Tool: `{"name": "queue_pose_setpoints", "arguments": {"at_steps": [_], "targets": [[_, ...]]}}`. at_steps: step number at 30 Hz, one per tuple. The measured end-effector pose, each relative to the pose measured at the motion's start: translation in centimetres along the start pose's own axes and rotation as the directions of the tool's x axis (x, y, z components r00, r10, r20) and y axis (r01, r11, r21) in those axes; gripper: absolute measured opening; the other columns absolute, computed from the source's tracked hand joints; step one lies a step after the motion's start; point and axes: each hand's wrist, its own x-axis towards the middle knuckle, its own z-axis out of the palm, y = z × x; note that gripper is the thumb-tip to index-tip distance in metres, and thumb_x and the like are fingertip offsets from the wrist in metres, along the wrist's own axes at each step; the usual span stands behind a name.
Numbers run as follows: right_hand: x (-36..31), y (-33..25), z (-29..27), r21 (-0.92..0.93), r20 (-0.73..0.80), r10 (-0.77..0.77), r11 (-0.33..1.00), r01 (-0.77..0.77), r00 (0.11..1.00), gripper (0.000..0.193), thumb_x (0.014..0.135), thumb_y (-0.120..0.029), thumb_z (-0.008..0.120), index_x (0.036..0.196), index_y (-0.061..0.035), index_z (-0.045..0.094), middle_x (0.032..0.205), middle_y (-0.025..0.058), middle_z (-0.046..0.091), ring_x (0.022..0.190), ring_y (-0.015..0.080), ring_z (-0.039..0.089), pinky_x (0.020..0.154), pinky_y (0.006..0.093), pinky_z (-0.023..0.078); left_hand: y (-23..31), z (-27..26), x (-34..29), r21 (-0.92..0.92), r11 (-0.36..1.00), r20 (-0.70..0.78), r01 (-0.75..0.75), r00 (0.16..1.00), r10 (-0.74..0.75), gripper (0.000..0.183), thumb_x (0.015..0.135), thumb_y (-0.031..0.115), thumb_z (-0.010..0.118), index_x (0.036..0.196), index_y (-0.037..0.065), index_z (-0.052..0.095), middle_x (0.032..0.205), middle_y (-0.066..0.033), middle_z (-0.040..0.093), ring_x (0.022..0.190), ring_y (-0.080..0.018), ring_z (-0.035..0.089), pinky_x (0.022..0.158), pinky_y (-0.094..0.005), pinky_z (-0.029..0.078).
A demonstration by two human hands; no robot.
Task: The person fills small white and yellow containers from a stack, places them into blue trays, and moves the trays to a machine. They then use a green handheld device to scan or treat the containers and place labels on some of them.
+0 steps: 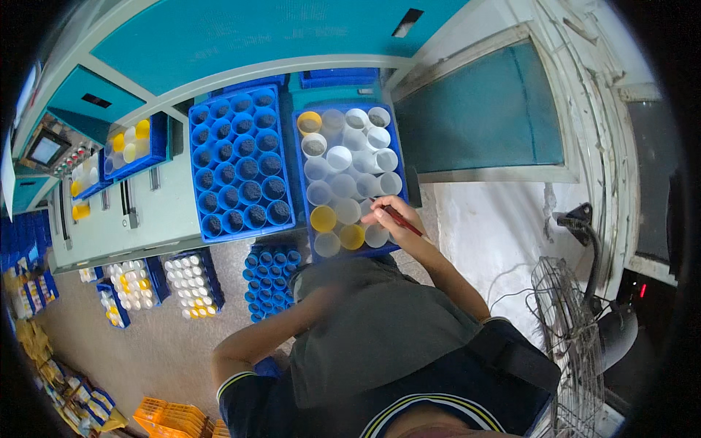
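Note:
Above the near end of a blue crate (395,120) of white and yellow cups, my right hand (392,212) is closed round a slim dark red pen-like stick (408,225). Its tip points forward and left over the cups. White cups (339,158) fill most of that crate, with a few yellow cups (323,218) among them. Grey granular material shows in some far cups, including a white cup (314,146). My left hand (328,298) is a blur against the dark grey apron (380,314); its fingers cannot be made out.
Left of that crate stands a blue crate (191,157) of blue cups holding dark granules. Several crates of white and yellow cups (193,285) and stacked blue cups (272,281) stand on the floor. A teal machine (248,33) lies ahead, a wire fan guard (562,328) at right, orange crates (171,417) lower left.

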Motion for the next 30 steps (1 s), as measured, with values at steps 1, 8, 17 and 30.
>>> {"name": "queue_pose_setpoints", "arguments": {"at_steps": [1, 8, 17, 30], "targets": [[0.7, -0.2, -0.2, 0.0, 0.027, 0.005, 1.0, -0.005, 1.0, 0.023, 0.104, -0.023, 0.052, 0.117, -0.0048, 0.056, 0.103, 0.0102, 0.07, 0.103, 0.0138, 0.065, 0.087, 0.0268, 0.049, 0.0, 0.2, -0.5, -0.033, 0.999, -0.005, 0.04, 0.999, -0.04, 0.036, 0.101, 0.021, 0.048, 0.133, 0.006, 0.055, 0.131, -0.0191, 0.06, 0.119, -0.0349, 0.059, 0.102, -0.0415, 0.045], [3.5, -0.6, -2.1, -0.159, 0.064, -0.089, 0.982, 0.098, 0.994, 0.023, 0.102, -0.022, 0.054, 0.118, -0.0044, 0.057, 0.103, 0.0107, 0.071, 0.096, 0.0124, 0.067, 0.08, 0.0266, 0.051, 2.0, -0.9, -2.0, 0.259, 0.963, -0.106, -0.074, 0.989, 0.104, 0.033, 0.099, 0.02, 0.051, 0.128, 0.005, 0.059, 0.129, -0.0178, 0.061, 0.115, -0.0307, 0.061, 0.094, -0.0409, 0.049], [6.3, -4.8, 0.3, -0.108, 0.032, -0.231, 0.967, 0.233, 0.973, 0.025, 0.102, -0.022, 0.055, 0.118, -0.0035, 0.058, 0.109, 0.0097, 0.068, 0.099, 0.0157, 0.065, 0.086, 0.0284, 0.051, 1.9, -10.1, -7.7, -0.299, 0.24, -0.883, -0.924, 0.173, -0.436, 0.009, 0.095, 0.008, 0.066, 0.089, 0.002, 0.069, 0.087, -0.0008, 0.066, 0.082, -0.01, 0.06, 0.082, -0.0264, 0.048], [5.4, -8.3, 5.8, -0.249, -0.13, -0.288, 0.936, 0.25, 0.949, 0.034, 0.099, -0.014, 0.06, 0.13, -0.0024, 0.054, 0.112, 0.0079, 0.06, 0.093, 0.015, 0.059, 0.08, 0.0259, 0.047, 6.4, -11.9, -3.4, -0.404, -0.453, -0.89, -0.795, 0.457, -0.008, 0.041, 0.102, 0.023, 0.055, 0.131, -0.005, 0.052, 0.133, -0.0169, 0.059, 0.122, -0.0249, 0.058, 0.108, -0.0375, 0.044]]}}
